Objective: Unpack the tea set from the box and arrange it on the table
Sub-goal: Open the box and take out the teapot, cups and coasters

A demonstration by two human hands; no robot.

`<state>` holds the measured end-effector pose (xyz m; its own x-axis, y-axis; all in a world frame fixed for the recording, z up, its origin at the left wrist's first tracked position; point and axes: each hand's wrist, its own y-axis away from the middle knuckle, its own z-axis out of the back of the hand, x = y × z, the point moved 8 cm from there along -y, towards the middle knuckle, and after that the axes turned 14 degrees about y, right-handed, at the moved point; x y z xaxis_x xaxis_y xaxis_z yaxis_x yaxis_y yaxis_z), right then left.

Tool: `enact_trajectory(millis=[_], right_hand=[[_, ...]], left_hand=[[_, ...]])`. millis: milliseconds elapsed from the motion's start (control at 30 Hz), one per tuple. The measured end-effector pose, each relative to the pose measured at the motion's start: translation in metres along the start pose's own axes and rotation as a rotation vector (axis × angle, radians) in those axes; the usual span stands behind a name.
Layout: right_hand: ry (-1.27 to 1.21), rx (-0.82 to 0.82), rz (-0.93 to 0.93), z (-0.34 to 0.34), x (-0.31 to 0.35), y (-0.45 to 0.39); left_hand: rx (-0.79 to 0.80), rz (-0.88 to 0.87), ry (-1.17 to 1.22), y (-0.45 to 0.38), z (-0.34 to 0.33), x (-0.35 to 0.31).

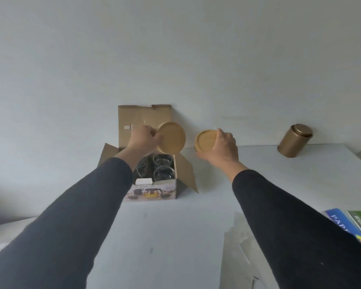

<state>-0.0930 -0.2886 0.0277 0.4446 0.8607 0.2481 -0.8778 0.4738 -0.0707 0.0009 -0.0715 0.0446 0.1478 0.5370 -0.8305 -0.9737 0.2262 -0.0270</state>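
While clear glass cups [162, 171] are still sitting in the open cardboard box [154, 189], unpacking is barely beginning. The left hand [143, 140] is gripping one round bamboo coaster [171, 137]; the right hand [222, 147] is pinching another round bamboo coaster [205, 140] above the bare white worktop [165, 236].

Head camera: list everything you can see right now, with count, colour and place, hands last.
Cardboard box: one, brown, open, centre of table by the wall.
Glass cups: at least two, clear, inside the box.
White block: one, at the box's front edge.
Wooden discs: two, tan; one above the box, one right of it.
Tin: one, bronze, lidded, far right by the wall.
Booklets: two, blue and green, right edge.
White papers: several, near right.
Table: one, white.
Left hand: holds the disc over the box.
Right hand: holds the other disc.
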Motion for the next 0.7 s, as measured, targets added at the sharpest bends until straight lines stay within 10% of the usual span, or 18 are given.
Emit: enact_trajectory(millis=[700], right_hand=[[0.006,0.248,-0.159,-0.116,-0.273,-0.158]], left_hand=[[-0.028,0.689,0.274,-0.081,-0.351,0.047]])
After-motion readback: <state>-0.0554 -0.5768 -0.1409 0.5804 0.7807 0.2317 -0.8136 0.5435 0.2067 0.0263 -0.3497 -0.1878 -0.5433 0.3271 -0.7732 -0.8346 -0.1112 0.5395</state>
